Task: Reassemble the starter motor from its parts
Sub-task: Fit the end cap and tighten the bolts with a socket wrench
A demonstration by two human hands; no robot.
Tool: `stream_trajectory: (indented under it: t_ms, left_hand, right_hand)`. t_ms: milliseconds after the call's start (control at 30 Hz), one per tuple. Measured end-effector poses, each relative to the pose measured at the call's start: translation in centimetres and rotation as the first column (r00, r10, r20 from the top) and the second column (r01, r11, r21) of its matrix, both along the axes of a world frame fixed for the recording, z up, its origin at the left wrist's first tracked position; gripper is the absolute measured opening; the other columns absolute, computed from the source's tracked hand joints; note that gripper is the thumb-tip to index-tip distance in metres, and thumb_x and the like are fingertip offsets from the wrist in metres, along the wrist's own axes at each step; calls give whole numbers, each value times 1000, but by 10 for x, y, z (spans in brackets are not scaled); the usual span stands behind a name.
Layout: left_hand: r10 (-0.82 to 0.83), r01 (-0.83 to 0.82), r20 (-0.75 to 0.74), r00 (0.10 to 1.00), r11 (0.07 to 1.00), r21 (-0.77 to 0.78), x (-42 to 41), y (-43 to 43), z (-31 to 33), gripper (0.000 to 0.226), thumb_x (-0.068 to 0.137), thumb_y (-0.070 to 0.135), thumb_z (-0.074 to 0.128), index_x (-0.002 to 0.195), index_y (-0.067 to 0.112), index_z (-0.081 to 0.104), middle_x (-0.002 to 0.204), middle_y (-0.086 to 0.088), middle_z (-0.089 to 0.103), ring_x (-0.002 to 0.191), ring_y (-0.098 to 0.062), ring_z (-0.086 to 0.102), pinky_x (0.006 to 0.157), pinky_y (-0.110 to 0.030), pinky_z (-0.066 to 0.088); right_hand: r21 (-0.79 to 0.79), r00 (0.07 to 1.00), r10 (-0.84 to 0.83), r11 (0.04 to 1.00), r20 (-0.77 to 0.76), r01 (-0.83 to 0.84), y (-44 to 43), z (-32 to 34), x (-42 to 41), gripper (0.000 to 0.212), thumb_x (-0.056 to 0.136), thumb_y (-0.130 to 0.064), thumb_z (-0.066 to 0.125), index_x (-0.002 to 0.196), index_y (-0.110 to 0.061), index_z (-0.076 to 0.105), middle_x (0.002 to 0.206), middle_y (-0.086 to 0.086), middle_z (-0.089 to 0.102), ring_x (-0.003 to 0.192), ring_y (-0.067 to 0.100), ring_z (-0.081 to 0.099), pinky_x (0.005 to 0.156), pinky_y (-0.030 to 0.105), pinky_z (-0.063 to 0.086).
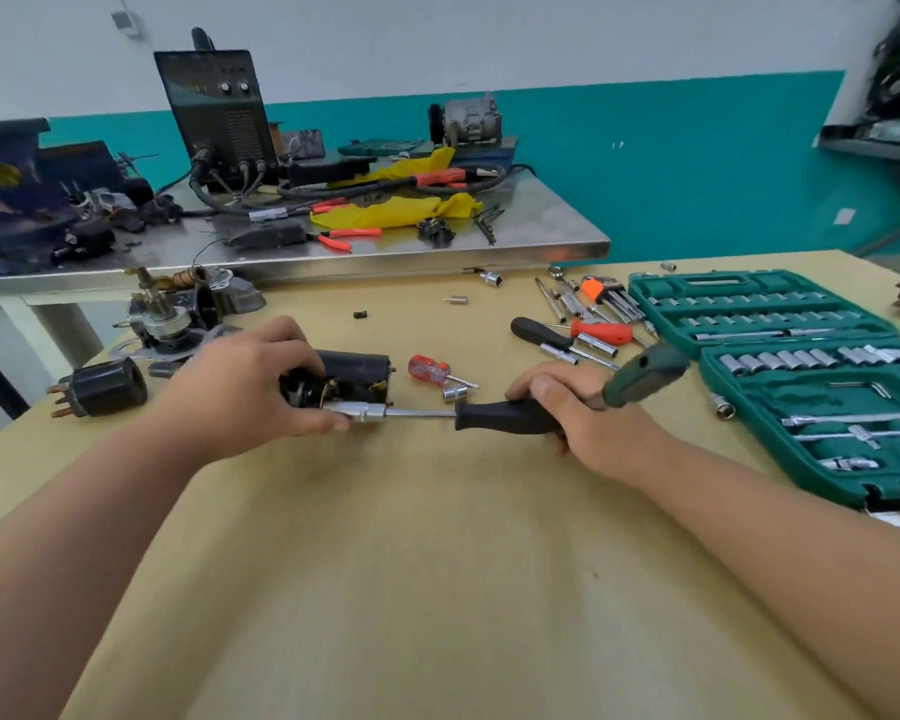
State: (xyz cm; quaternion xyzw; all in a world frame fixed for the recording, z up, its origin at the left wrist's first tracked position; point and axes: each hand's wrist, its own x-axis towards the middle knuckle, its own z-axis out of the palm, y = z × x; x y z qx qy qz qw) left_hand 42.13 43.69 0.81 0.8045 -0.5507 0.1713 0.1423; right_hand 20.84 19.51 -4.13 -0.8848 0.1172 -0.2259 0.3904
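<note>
The starter motor housing [357, 367] lies on its side on the wooden counter [437, 563], a black cylinder whose open end, with copper-coloured parts showing inside, faces the person. The left hand [250, 379] grips it from above, fingers curled over the far side and thumb low against the near edge. A socket driver [500, 415] lies level between the two hands. Its chrome socket meets the housing just beside the left thumb, and its black handle is clasped in the right hand [585, 407], fingers wrapped round it. A green-handled tool [645, 374] juts up and to the right out of that same fist. Between the hands, just beyond the driver's shaft, lie a small red-handled screwdriver [430, 370] and a loose socket [455, 393]. Left of the left hand rests a black solenoid [102, 387] with copper terminals, and beyond it sits a heap of motor parts [178, 314]. Right of the right hand, a green socket set case [801, 379] stands open. Far beyond both hands, a steel counter [541, 244] carries a dark welder [219, 122], cables and a yellow cloth [396, 210].
</note>
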Motion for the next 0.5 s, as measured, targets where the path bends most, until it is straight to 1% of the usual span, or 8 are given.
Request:
stream_trajectory:
  t_ms: [67,133,200,267,333,367,433,500]
  left_hand:
    - [41,-39,-24,999,996,77,14,-21,15,63,52,82,48,87,33,63,88,22,47,75,0,50,63,-20,42]
    - [106,-97,-57,993,985,145,31,-39,28,63,47,86,42,85,39,58,89,22,48,77,1,51,64,-23,46]
    - [149,-133,-85,985,976,173,47,-51,34,67,48,87,38,89,39,59,91,20,52,77,0,51,63,-22,46]
    - [165,-161,3,986,956,246,58,-57,34,75,54,91,35,103,39,58,95,19,55,79,-1,52,66,-26,49]
    - [158,-214,195,968,926,310,62,-60,28,80,57,91,41,117,39,49,100,18,57,84,-7,54,69,-29,51]
    - [161,-236,251,954,922,307,62,-60,24,82,57,90,45,120,39,46,103,17,57,87,-9,54,68,-28,49]
    - [169,-250,296,940,933,261,60,-59,19,77,57,88,48,117,41,46,100,18,58,83,-8,53,60,-25,43]
    - [148,-215,298,943,954,208,55,-54,20,65,61,85,47,108,40,52,90,19,57,76,-7,49,54,-23,37]
  right_hand:
    - [207,996,-84,975,4,81,-8,2,15,40,101,-28,37,80,-31,71,71,-2,66,50,7,55,48,22,47]
    - [428,989,-143,891,-47,149,-13,3,29,40,101,-31,39,81,-24,74,72,16,66,47,13,53,44,22,45]
    - [510,988,-134,846,-78,154,-17,4,43,41,100,-34,39,86,-19,74,77,25,67,47,16,53,43,21,42]
    - [482,995,-90,871,-37,97,-23,11,55,44,102,-31,36,89,-13,74,78,25,68,47,19,51,42,23,40]
    - [422,998,-63,905,-2,58,-28,18,63,46,103,-29,34,88,-9,72,64,12,68,44,19,48,44,26,39]
    - [392,998,-66,918,-2,62,-31,19,66,46,103,-30,33,87,-11,72,58,5,66,44,18,48,46,28,39]
    - [327,995,-92,940,-25,95,-34,15,67,45,103,-35,34,87,-17,72,51,1,59,45,14,48,53,29,39]
    - [257,995,-100,962,15,93,-32,8,64,42,102,-33,36,82,-22,71,50,-6,57,46,6,49,56,26,39]
